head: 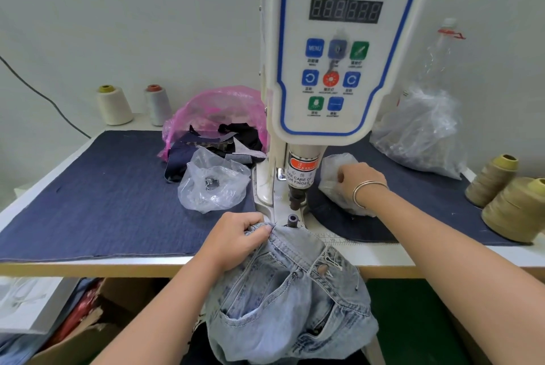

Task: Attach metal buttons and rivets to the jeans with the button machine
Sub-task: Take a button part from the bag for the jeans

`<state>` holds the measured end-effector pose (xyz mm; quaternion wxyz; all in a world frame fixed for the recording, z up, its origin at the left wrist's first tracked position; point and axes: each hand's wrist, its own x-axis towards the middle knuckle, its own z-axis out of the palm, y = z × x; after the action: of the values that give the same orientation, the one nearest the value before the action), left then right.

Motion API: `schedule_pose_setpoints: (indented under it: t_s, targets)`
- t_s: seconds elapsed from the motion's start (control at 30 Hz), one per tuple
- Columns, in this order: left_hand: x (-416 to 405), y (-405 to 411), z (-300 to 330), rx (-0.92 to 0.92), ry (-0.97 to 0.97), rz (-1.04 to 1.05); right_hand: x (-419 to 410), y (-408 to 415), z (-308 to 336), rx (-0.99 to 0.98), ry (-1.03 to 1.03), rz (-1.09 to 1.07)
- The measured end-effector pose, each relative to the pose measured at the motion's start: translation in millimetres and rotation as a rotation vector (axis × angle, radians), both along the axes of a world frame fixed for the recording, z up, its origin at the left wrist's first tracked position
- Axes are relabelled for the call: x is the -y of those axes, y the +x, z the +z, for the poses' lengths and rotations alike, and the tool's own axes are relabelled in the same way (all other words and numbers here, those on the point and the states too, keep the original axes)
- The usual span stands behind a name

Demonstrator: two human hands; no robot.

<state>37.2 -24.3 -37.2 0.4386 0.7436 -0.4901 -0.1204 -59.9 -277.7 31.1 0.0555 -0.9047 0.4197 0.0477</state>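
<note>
Light blue jeans [283, 299] hang over the table's front edge, a metal button [323, 268] showing on the waistband. My left hand [236, 239] pinches a bunched fold of the jeans just left of the lower die [292, 219] of the white servo button machine [339, 48]. The punch head [296, 198] hangs a little above the die, nothing between them. My right hand [358, 180], a bangle on the wrist, reaches into a clear plastic bag [331, 184] right of the machine. Its fingertips are hidden by the plastic.
Another clear bag [211, 184] with metal parts lies left of the machine, a pink bag [215, 116] of fabric scraps behind it. Thread cones stand at the back left [113, 105] and right edge [513, 211]. A large clear bag [424, 131] sits back right. Denim cloth [103, 193] covers the table.
</note>
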Motion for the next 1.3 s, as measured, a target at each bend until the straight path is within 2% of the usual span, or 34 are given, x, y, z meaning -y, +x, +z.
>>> schedule_pose_setpoints:
  t_s: [0.07, 0.2, 0.23, 0.3, 0.4, 0.5, 0.73, 0.93, 1.3]
  targets:
    - [-0.6, 0.7, 0.8, -0.002, 0.001, 0.002, -1.5, -7.2, 7.4, 0.136, 0.086, -0.074]
    - [0.1, 1.4, 0.1, 0.007, 0.010, 0.001, -18.5, -28.4, 11.2, 0.594, 0.147, -0.116]
    - [0.3, 1.0, 0.0, 0.009, 0.009, 0.002, -30.0, -33.8, 8.3, 0.734, 0.257, -0.138]
    - [0.6, 0.8, -0.3, 0.014, 0.005, 0.007, -61.5, -43.1, -0.4, 0.924, 0.640, -0.148]
    - [0.6, 0.9, -0.7, 0.021, 0.004, 0.014, -98.5, -47.4, -19.6, 0.930, 1.168, -0.121]
    - [0.9, -0.2, -0.8, 0.031, -0.001, 0.020, -108.4, -45.9, -24.2, 0.990, 1.379, -0.156]
    - [0.5, 0.4, 0.3, 0.027, -0.008, 0.020, -112.1, -40.4, -19.6, 0.956, 1.555, -0.238]
    - [0.6, 0.0, 1.0, 0.034, -0.009, 0.013, -112.6, -39.8, -17.0, 0.950, 1.822, -0.264]
    - [0.7, 0.0, 0.8, 0.012, -0.005, 0.019, -112.4, -40.8, -18.6, 0.948, 1.830, -0.233]
